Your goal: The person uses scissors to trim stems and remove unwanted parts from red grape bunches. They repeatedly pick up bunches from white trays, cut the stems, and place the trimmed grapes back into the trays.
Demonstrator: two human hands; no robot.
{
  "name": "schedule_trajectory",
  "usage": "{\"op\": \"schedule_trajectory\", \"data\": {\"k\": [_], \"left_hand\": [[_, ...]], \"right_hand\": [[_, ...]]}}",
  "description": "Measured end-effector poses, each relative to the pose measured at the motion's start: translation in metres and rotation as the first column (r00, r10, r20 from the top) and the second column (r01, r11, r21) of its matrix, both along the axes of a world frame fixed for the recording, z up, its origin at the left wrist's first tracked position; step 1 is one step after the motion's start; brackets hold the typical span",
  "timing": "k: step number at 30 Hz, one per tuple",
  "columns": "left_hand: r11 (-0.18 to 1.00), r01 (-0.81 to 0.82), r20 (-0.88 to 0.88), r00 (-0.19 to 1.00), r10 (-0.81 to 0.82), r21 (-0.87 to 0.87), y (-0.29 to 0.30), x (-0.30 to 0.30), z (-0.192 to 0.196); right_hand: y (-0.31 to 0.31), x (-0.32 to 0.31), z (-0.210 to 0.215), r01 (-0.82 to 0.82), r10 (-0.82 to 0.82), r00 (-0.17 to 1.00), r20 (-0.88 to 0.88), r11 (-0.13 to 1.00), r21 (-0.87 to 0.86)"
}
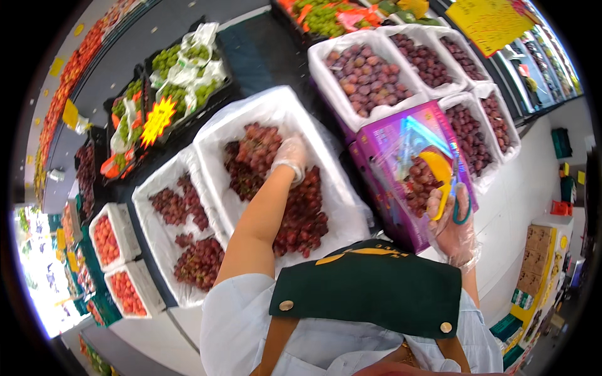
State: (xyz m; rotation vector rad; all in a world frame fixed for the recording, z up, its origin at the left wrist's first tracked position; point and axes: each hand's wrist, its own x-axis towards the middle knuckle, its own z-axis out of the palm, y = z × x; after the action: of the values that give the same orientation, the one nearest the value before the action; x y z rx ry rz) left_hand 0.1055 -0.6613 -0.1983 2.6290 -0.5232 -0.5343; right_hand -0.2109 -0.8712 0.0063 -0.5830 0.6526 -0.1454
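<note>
My left hand [290, 158], in a clear plastic glove, reaches into a white-lined crate [338, 216] of red grapes. Its fingers close around the side of a lighter bunch of red grapes [258, 145] at the crate's far end; its fingertips are partly hidden. Darker bunches [304, 216] lie nearer, to the right of my forearm. Off to the right, my gloved right hand [453, 227] holds a pair of scissors [465, 212] with teal and yellow handles beside a purple box [392, 216]. Grapes show on the box's top; whether real or printed, I cannot tell.
A second lined crate [150, 235] with grape bunches stands to the left. Beyond the box are white trays of plums [370, 81]. Green grapes [200, 91] fill black crates at the far left, near boxes of peach-coloured fruit [105, 241]. A yellow sign [489, 24] hangs at the upper right.
</note>
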Motion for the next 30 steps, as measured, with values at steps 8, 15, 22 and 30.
{"op": "schedule_trajectory", "data": {"k": [8,15,22,30], "left_hand": [[0.976,0.054,-0.043,0.998,-0.045,0.213,-0.016,0.001,-0.036],[0.965,0.232,0.092,0.965,-0.244,0.127,0.009,0.012,-0.065],[0.991,-0.025,-0.196,0.979,0.052,0.134,-0.007,0.019,-0.061],[0.942,0.203,-0.053,0.979,-0.196,0.268,-0.03,0.003,-0.012]], "right_hand": [[-0.004,-0.032,0.006,0.152,-0.153,0.988,0.038,0.988,0.02],[-0.008,-0.042,-0.004,0.177,-0.194,0.977,0.092,0.97,0.167],[-0.013,-0.053,-0.004,0.176,-0.179,0.981,0.07,0.983,0.054],[-0.013,-0.091,0.0,0.241,-0.236,0.97,0.059,0.965,-0.101]]}}
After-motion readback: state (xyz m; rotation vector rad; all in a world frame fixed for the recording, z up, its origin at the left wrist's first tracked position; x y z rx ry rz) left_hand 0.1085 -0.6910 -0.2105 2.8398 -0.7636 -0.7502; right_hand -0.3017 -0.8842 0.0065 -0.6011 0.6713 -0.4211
